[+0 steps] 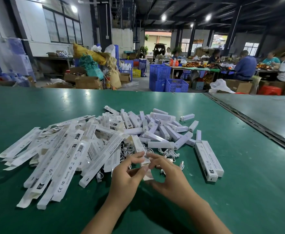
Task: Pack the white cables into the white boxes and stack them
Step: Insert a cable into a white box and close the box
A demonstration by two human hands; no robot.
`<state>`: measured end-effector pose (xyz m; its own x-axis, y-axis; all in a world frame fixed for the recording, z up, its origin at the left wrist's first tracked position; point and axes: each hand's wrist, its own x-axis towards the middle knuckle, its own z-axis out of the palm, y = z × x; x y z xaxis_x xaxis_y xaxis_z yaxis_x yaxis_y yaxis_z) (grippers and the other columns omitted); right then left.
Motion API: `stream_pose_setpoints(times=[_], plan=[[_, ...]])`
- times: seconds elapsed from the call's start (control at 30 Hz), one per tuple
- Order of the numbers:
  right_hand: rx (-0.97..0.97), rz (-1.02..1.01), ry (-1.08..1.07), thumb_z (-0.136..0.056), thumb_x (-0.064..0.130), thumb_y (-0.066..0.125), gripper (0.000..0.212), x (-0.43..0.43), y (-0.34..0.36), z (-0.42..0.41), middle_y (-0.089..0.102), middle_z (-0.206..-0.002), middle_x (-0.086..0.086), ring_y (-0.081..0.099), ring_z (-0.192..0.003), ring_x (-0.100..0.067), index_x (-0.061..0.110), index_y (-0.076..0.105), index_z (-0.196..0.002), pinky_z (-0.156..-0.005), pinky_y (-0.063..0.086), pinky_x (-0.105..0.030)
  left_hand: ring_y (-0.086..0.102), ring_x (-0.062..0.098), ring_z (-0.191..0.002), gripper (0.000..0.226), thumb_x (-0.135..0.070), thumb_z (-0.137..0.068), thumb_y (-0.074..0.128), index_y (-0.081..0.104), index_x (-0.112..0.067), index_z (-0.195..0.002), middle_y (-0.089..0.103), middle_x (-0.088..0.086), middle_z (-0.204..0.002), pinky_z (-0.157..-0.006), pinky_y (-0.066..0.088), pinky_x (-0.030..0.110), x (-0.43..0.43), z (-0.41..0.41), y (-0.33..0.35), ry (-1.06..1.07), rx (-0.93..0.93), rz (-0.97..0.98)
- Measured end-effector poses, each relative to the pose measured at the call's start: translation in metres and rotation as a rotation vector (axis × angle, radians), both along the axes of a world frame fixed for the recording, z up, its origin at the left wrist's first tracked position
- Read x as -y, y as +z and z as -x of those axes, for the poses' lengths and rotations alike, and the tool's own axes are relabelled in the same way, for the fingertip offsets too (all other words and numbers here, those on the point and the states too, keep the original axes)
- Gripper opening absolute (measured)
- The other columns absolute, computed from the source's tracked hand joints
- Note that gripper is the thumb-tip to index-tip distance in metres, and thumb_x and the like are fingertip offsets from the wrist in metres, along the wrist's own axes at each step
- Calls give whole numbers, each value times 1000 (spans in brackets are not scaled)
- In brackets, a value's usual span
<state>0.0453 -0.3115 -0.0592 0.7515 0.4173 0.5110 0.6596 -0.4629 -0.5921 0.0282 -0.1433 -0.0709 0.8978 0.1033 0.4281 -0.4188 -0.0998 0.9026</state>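
In the lower middle of the frame the person's left hand (128, 173) and right hand (166, 176) meet over a green table (239, 191). Both are curled round the near end of one long white box (139, 146), which slants away from them toward the centre of the frame. The left hand grips it from the left, thumb underneath; the right hand pinches it between thumb and forefinger. A pale flap hangs at that end, too blurred to read clearly.

Just beyond the right hand, small coiled white cables (169, 152) lie loose on the table, some partly under the heap behind them.

To the left spreads a wide pile of flat boxes (57, 159) — long, printed, overlapping at all angles. Above the hands sits a heap of short white pieces (160, 130). At the right, apart from the heaps, two closed boxes (208, 160) lie side by side, touching.

Across the upper right, blue crates (160, 72) stand on the floor — people (246, 66) sit at tables behind them.
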Motion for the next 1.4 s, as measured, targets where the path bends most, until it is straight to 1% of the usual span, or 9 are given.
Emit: stream_pose_setpoints(times=[0.17, 0.37, 0.5, 0.57, 0.73, 0.97, 1.1, 1.23, 1.4], plan=[[18, -92, -48, -84, 33, 70, 19, -3, 1, 3, 59, -126, 25, 58, -113, 5, 25, 57, -95, -93, 51, -28, 62, 2, -117, 13, -18, -85, 67, 75, -26, -90, 71, -16, -118, -90, 56, 25, 3, 3, 2, -25, -32, 45], [7, -124, -42, -93, 23, 62, 38, -4, 3, 8, 61, -120, 24, 60, -107, 3, 48, 43, -115, -91, 48, -18, 64, 8, -116, 28, 6, -95, 57, 76, -14, -95, 72, -12, -118, -89, 59, 35, 3, 3, 2, -49, -66, 88], [91, -136, -68, -90, 9, 67, 19, -3, 2, 5, 68, -114, 14, 66, -98, 0, 17, 65, -106, -84, 55, -27, 64, 10, -118, 20, -4, -96, 58, 76, -12, -97, 71, -9, -119, -92, 58, 45, 3, 2, 1, -58, -67, 103], [115, -152, -61, -89, 8, 67, 11, -3, 1, 4, 69, -114, 9, 67, -98, -1, 12, 67, -99, -81, 56, -30, 63, 11, -119, 19, -15, -89, 58, 76, -15, -96, 71, -9, -120, -93, 57, 48, 3, 3, 2, -54, -75, 110], [99, -172, -43, -88, 12, 70, 5, -3, 1, 4, 69, -111, 10, 66, -105, -2, 12, 68, -93, -84, 56, -31, 62, 9, -121, 25, -9, -93, 59, 77, -26, -94, 70, -11, -122, -94, 57, 45, 4, 4, 3, -67, -81, 109], [94, -174, -29, -88, 20, 71, 4, -2, 2, 3, 68, -113, 12, 65, -105, -2, 19, 68, -92, -84, 57, -35, 64, 11, -117, 29, 6, -96, 55, 76, -14, -94, 71, -10, -119, -82, 60, 30, 5, 4, 2, -68, -70, 130], [88, -173, -23, -88, 20, 71, 4, -1, 1, 2, 68, -112, 10, 66, -105, -4, 17, 69, -91, -83, 57, -37, 64, 12, -118, 20, -14, -89, 59, 77, -22, -92, 71, -8, -121, -88, 59, 40, 5, 3, 2, -68, -82, 127], [36, -181, -42, -87, 18, 73, 6, -2, 2, 3, 68, -108, 14, 67, -101, -6, 15, 68, -90, -81, 57, -37, 65, 14, -117, 17, -19, -85, 63, 76, -23, -95, 70, -7, -121, -90, 59, 42, 5, 6, 2, -86, -82, 103], [-172, -310, -90, -83, 20, 78, 25, -3, 5, 5, 70, -97, 16, 68, -92, -9, 35, 62, -95, -79, 57, -33, 67, 12, -113, 16, -20, -81, 71, 74, -13, -95, 72, -8, -116, -92, 58, 42, 4, 6, 3, -62, -64, 36]])
